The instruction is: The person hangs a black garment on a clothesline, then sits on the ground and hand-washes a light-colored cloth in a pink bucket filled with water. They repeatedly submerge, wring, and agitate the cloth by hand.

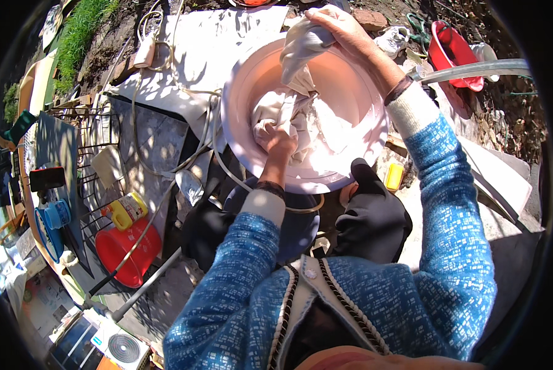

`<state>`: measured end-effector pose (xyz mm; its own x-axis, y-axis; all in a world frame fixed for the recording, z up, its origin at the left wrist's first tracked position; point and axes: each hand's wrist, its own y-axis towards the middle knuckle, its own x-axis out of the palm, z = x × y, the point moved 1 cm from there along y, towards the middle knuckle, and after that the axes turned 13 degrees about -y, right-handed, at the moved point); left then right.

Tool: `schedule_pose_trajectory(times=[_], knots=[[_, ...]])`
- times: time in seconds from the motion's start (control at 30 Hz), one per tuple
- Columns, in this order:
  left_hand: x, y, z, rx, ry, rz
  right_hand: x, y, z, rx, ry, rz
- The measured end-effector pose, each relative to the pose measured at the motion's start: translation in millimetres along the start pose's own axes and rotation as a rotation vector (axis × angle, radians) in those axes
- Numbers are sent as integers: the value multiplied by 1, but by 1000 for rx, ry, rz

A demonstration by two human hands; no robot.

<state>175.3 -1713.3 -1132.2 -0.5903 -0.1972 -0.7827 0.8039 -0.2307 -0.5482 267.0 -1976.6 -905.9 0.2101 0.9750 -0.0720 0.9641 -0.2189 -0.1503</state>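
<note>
A large pale pink basin [378, 132] stands in front of my knees, with wet-looking pale cloth [321, 131] bunched inside it. My left hand [278, 138] is down in the basin, its fingers closed round a fold of that cloth. Above the far rim my right hand [338, 26] is raised, gripping a whitish-grey bunch of cloth [300, 50]. This bunch hangs down toward the heap and seems joined to it; its lower part is blurred. I cannot tell what kind of garment it is.
A red scoop-shaped container [128, 253] and a yellow bottle [128, 211] are at the left by a black wire rack [91, 145]. A hose [473, 72] crosses at the right near a red bucket [452, 52]. A yellow object [394, 177] sits right of my knee.
</note>
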Motion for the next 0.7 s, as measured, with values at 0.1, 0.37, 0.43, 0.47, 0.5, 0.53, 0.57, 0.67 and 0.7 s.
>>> schedule_pose_trajectory(times=[0.1, 0.37, 0.43, 0.47, 0.5, 0.53, 0.57, 0.67, 0.7], knots=[[7, 0, 14, 306, -590, 458, -11, 18, 91, 19, -627, 105], [-21, 12, 47, 156, -389, 357, 17, -7, 266, 141, -1006, 237], [-29, 17, 58, 206, -423, 297, 23, -16, 278, 186, -1112, 156], [-31, 23, 62, 243, -661, 215, 25, -19, 281, 273, -1212, 77], [-33, 31, 65, 318, -892, 181, 27, -21, 283, 297, -1228, 80], [-33, 38, 65, 335, -1105, 103, 28, -22, 286, 335, -1269, 51], [-31, 46, 65, 280, -1260, -27, 30, -23, 289, 396, -1293, -17], [-15, 52, 55, -162, -1897, -376, 30, -20, 303, 475, -1290, -80], [-10, 51, 52, -251, -2018, -410, 28, -19, 309, 499, -1294, -99]])
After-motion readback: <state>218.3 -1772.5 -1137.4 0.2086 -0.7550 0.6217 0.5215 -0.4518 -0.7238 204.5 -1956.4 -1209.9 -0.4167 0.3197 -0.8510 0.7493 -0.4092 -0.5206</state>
